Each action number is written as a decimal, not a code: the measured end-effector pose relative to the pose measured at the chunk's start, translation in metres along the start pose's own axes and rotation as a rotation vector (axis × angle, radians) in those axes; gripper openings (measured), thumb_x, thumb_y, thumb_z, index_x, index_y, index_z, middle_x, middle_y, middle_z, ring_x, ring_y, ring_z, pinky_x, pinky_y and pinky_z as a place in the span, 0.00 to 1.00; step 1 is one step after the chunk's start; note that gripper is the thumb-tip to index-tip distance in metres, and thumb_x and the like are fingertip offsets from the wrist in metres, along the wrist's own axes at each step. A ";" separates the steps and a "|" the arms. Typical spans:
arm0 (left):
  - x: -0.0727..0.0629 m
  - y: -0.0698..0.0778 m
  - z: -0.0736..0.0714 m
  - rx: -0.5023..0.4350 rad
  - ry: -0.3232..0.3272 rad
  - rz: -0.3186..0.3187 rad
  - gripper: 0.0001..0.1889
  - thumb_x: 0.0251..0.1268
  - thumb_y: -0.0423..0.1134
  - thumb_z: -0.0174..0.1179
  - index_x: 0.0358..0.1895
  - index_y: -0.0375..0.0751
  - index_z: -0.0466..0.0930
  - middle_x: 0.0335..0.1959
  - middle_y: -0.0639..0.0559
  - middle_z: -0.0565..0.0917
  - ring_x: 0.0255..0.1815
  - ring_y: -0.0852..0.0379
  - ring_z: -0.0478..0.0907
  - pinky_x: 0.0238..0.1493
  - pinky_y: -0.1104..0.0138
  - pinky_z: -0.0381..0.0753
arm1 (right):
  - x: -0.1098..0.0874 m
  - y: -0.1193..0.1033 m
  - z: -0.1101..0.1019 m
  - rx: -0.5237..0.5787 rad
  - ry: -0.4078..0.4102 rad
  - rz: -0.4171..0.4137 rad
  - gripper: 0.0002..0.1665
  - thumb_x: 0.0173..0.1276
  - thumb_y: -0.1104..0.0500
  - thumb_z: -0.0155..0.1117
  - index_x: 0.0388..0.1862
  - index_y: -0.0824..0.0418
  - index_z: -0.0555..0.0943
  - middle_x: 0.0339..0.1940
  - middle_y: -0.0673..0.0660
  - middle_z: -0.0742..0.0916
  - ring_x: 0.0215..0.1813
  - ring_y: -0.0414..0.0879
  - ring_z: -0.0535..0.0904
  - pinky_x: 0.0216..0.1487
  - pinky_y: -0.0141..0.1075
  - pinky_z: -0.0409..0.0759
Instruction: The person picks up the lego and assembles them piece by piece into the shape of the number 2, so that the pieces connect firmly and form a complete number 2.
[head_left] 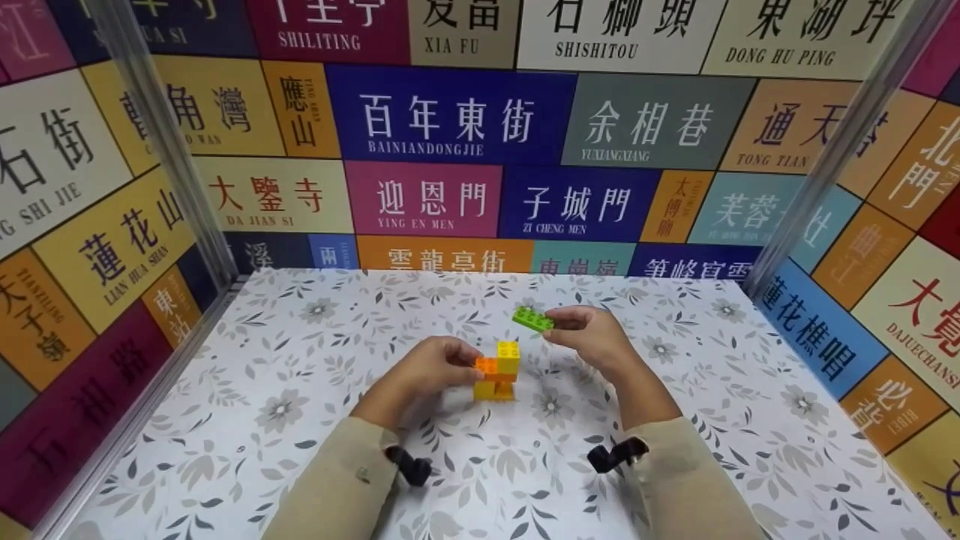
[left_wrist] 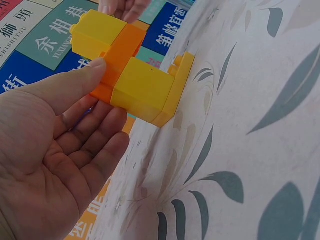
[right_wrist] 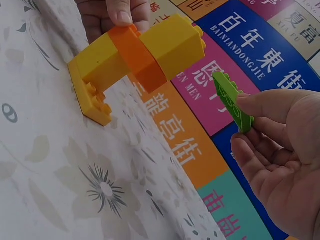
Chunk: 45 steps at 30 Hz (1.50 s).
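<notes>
A stack of toy building bricks stands on the table: a flat yellow plate (right_wrist: 90,102) at the bottom, a yellow block (left_wrist: 142,85), an orange brick (head_left: 487,367) and another yellow block (head_left: 508,358) on top. My left hand (head_left: 439,367) pinches the orange brick from the left, thumb on its side. Its other fingers curl loosely below in the left wrist view. My right hand (head_left: 592,334) holds a thin green brick (head_left: 533,319) by one end, between thumb and fingers. The green brick is up in the air, behind and right of the stack, studs facing up.
The white table (head_left: 262,465) has a leaf and flower pattern. Panels with colourful printed signs (head_left: 450,116) rise behind and at both sides. Clear posts (head_left: 180,150) stand at the back corners. Black straps (head_left: 409,465) show at the sleeve cuffs.
</notes>
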<state>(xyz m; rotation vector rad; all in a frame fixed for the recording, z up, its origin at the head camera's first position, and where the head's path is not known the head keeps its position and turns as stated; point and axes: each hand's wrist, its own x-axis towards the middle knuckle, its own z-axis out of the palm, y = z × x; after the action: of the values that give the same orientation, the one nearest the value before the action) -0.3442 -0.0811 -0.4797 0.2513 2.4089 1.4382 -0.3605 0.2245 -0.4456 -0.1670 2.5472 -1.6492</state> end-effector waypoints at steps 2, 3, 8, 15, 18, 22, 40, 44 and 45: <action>0.000 0.001 0.000 -0.001 0.000 -0.015 0.12 0.63 0.44 0.78 0.49 0.54 0.90 0.49 0.55 0.89 0.51 0.55 0.84 0.60 0.60 0.83 | -0.002 -0.004 0.001 -0.006 -0.002 -0.009 0.26 0.70 0.52 0.78 0.66 0.53 0.86 0.62 0.57 0.89 0.62 0.51 0.85 0.69 0.48 0.83; 0.000 0.001 0.000 -0.002 -0.002 -0.023 0.12 0.63 0.44 0.78 0.49 0.54 0.90 0.49 0.55 0.89 0.51 0.54 0.84 0.60 0.60 0.83 | -0.003 -0.005 0.002 -0.011 -0.001 -0.009 0.26 0.70 0.52 0.78 0.66 0.52 0.86 0.62 0.57 0.89 0.61 0.50 0.85 0.68 0.48 0.84; 0.000 0.001 0.000 -0.005 -0.008 -0.048 0.13 0.63 0.44 0.78 0.49 0.56 0.89 0.50 0.55 0.88 0.53 0.53 0.84 0.62 0.59 0.83 | -0.008 -0.014 0.006 -0.026 0.005 -0.038 0.25 0.69 0.53 0.79 0.64 0.52 0.87 0.59 0.56 0.90 0.57 0.48 0.86 0.63 0.43 0.86; 0.001 0.000 0.000 -0.007 -0.005 -0.018 0.13 0.63 0.43 0.78 0.49 0.53 0.89 0.49 0.55 0.89 0.52 0.54 0.84 0.62 0.58 0.83 | -0.015 -0.025 0.014 -0.015 -0.039 -0.106 0.23 0.68 0.56 0.79 0.62 0.53 0.88 0.57 0.57 0.90 0.56 0.49 0.86 0.60 0.41 0.87; 0.001 0.000 0.000 -0.002 -0.004 -0.016 0.13 0.63 0.44 0.78 0.49 0.53 0.89 0.49 0.55 0.89 0.52 0.54 0.85 0.63 0.57 0.83 | -0.017 -0.028 0.017 -0.030 -0.056 -0.110 0.23 0.68 0.55 0.79 0.62 0.52 0.88 0.56 0.56 0.90 0.57 0.49 0.86 0.60 0.42 0.87; 0.001 0.000 -0.001 0.004 -0.006 -0.020 0.12 0.64 0.44 0.78 0.49 0.55 0.89 0.49 0.56 0.89 0.52 0.54 0.85 0.64 0.56 0.82 | -0.019 -0.030 0.021 -0.037 -0.075 -0.126 0.24 0.69 0.57 0.78 0.63 0.53 0.88 0.57 0.56 0.90 0.58 0.49 0.86 0.60 0.42 0.87; -0.001 -0.001 -0.002 0.035 0.003 0.034 0.11 0.64 0.45 0.77 0.47 0.55 0.90 0.46 0.56 0.90 0.49 0.55 0.85 0.61 0.58 0.83 | -0.020 -0.029 0.038 -0.046 -0.155 -0.204 0.23 0.70 0.60 0.76 0.63 0.60 0.87 0.63 0.59 0.88 0.63 0.55 0.87 0.63 0.43 0.88; 0.000 0.000 -0.002 0.025 -0.007 0.020 0.10 0.64 0.45 0.77 0.47 0.54 0.90 0.47 0.56 0.90 0.51 0.55 0.85 0.64 0.55 0.82 | -0.020 -0.028 0.040 -0.063 -0.166 -0.216 0.23 0.70 0.60 0.76 0.63 0.60 0.87 0.63 0.59 0.87 0.63 0.55 0.87 0.62 0.42 0.88; 0.000 0.000 -0.003 0.025 -0.010 0.015 0.10 0.64 0.45 0.77 0.47 0.54 0.90 0.47 0.56 0.90 0.52 0.55 0.85 0.65 0.55 0.82 | -0.020 -0.028 0.040 -0.067 -0.165 -0.212 0.23 0.70 0.59 0.76 0.63 0.60 0.87 0.64 0.58 0.87 0.63 0.55 0.87 0.62 0.42 0.88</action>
<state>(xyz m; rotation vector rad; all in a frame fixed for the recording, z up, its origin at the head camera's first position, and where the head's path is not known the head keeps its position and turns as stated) -0.3451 -0.0831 -0.4785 0.2814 2.4234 1.4111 -0.3344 0.1801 -0.4362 -0.5726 2.5332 -1.5423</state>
